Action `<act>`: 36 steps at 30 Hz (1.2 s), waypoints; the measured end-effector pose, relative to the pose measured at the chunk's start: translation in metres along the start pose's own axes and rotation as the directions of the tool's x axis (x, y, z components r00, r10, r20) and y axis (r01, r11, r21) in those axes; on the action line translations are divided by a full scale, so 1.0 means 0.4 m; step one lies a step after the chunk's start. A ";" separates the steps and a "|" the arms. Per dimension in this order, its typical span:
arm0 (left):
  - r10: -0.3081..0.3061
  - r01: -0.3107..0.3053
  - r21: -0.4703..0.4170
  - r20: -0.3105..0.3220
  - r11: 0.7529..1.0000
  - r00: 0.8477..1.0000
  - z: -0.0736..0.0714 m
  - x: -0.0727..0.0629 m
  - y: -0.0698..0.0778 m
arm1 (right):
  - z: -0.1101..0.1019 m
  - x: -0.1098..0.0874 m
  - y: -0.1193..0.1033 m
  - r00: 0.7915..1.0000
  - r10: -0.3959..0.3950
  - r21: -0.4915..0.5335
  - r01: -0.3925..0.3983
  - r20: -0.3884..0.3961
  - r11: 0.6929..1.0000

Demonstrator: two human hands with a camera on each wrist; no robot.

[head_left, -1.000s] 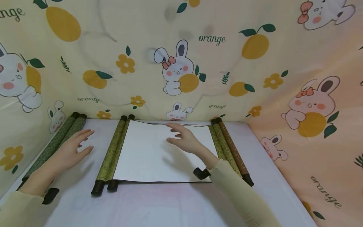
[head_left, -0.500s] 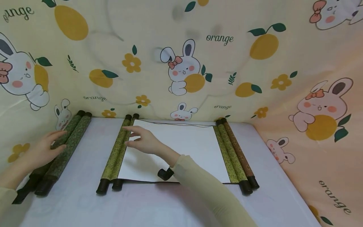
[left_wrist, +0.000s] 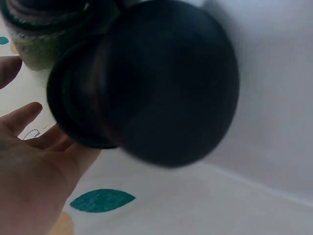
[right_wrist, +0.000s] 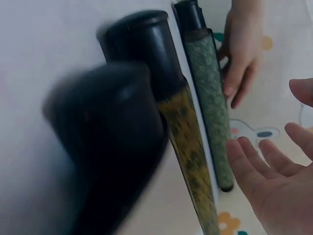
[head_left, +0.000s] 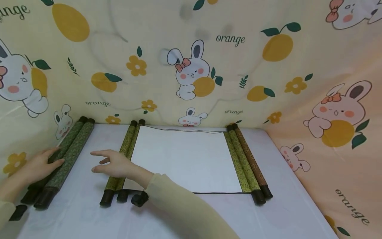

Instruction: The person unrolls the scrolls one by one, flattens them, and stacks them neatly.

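Note:
At the far left, my left hand (head_left: 38, 167) reaches over a dark green hanging scroll (head_left: 73, 151) rolled up as two parallel rollers. Its fingers are loosely bent at the roller's side; the right wrist view shows the left hand (right_wrist: 242, 51) beside the green roller (right_wrist: 210, 81). Black end knobs (left_wrist: 171, 83) fill much of the left wrist view in front of the left palm (left_wrist: 39, 171). My right hand (head_left: 114, 164) hangs above the left yellow-green rollers (head_left: 127, 137), fingers extended leftward, holding nothing. To its right lies the scroll's white sheet (head_left: 185, 156), unrolled flat.
On the sheet's right side lie more yellow-green rollers (head_left: 243, 159) and a brown roller (head_left: 251, 154). A thin cord (head_left: 191, 130) runs along the sheet's far edge. Behind the white table (head_left: 286, 212) stands a patterned cloth backdrop (head_left: 119, 59) with rabbits and oranges.
My left hand has moved left and down onto the dark green scroll. The right hand has swept left from over the white sheet to the left rollers. The scrolls have stayed in place.

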State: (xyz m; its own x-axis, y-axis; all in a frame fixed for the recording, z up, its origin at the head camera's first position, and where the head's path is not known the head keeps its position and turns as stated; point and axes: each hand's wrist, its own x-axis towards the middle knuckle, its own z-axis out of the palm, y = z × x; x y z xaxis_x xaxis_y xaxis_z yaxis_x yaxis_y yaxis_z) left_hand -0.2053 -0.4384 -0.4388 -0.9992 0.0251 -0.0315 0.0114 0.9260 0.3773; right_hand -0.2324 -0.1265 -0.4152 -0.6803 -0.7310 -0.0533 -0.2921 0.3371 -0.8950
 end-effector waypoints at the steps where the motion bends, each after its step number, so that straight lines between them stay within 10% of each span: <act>1: -0.009 0.009 -0.002 0.006 1.000 1.000 0.002 0.001 -0.001 | 0.011 0.005 0.000 1.000 0.019 0.016 -0.019 -0.008 1.000; 17: -0.076 0.076 -0.022 -0.025 0.997 0.997 0.038 -0.015 0.024 | 0.123 0.031 0.007 0.979 0.184 0.093 -0.176 -0.090 0.980; 36: 0.043 -0.059 -0.161 -0.101 0.985 0.994 0.100 -0.052 0.124 | 0.184 0.042 -0.005 0.951 0.270 0.066 -0.263 -0.149 0.963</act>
State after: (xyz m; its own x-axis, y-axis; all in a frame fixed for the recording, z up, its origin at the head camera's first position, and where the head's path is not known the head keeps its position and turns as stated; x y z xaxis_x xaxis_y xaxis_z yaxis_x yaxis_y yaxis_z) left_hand -0.1826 -0.3780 -0.4564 -0.9966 0.0268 0.0780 0.0637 0.8503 0.5224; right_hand -0.1937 -0.1830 -0.4467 -0.8259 -0.5162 -0.2266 -0.0580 0.4777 -0.8766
